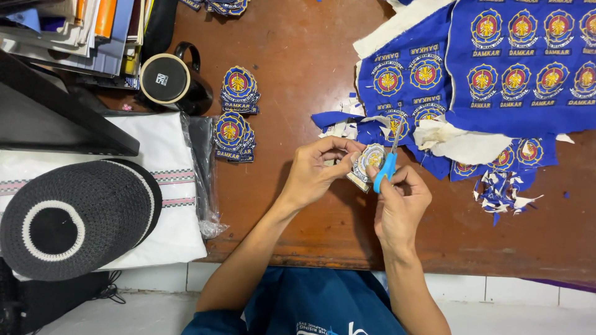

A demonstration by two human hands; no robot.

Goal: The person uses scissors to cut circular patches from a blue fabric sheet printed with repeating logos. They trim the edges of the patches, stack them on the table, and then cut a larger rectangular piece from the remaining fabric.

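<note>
My left hand [315, 169] pinches a round embroidered patch [369, 160] with white backing, held above the brown wooden table [310, 223]. My right hand [400, 205] grips blue-handled scissors [387, 162], whose blades point up at the patch's right edge. Just beyond my hands lies a blue cloth sheet [521, 62] covered with several uncut round emblems, partly cut along its near side.
Two stacks of cut patches [236, 118] lie left of my hands. A black mug [171, 79], a stack of books [81, 31], folded white cloth [167, 205] and a black knitted cap [74, 217] fill the left. Blue and white scraps [503, 192] lie at right.
</note>
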